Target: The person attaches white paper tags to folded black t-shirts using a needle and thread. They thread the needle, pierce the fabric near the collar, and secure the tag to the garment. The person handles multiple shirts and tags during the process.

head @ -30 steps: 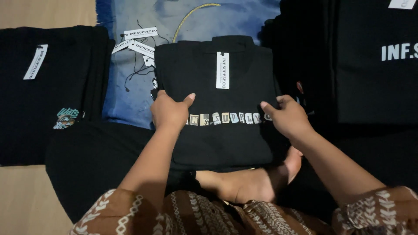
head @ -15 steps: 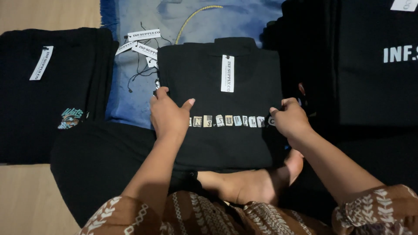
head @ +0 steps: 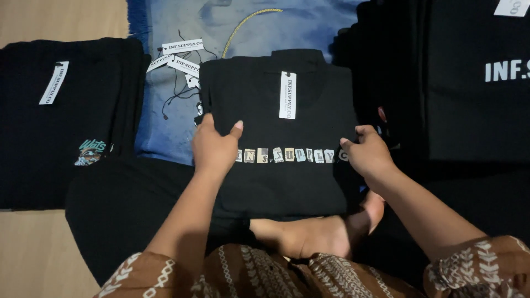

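On the floor, spread widest: black garments, with a blue mottled cloth (head: 165,127) showing between them. At far right, a stack of black shirts (head: 475,83) with white lettering, cut off by the frame edge. At far left, another black folded stack (head: 61,132) bearing a long white label and a small teal graphic. In the middle, lying on more black fabric: a folded black t-shirt (head: 287,171), neck away from the wearer, with a white tag (head: 287,95) hanging at the collar and a row of small patchwork letters across the chest. Gripping its left edge: left hand (head: 212,149), fingers curled under the fold, thumb on top. Pinching its right edge: right hand (head: 369,154), fingers bent around the fabric. Below the shirt, a bare foot (head: 314,234), partly covered. Beside the collar, loose white hang tags (head: 179,55) with black strings on the blue cloth. No containers visible. Shirt layers hard to tell apart, black on black.
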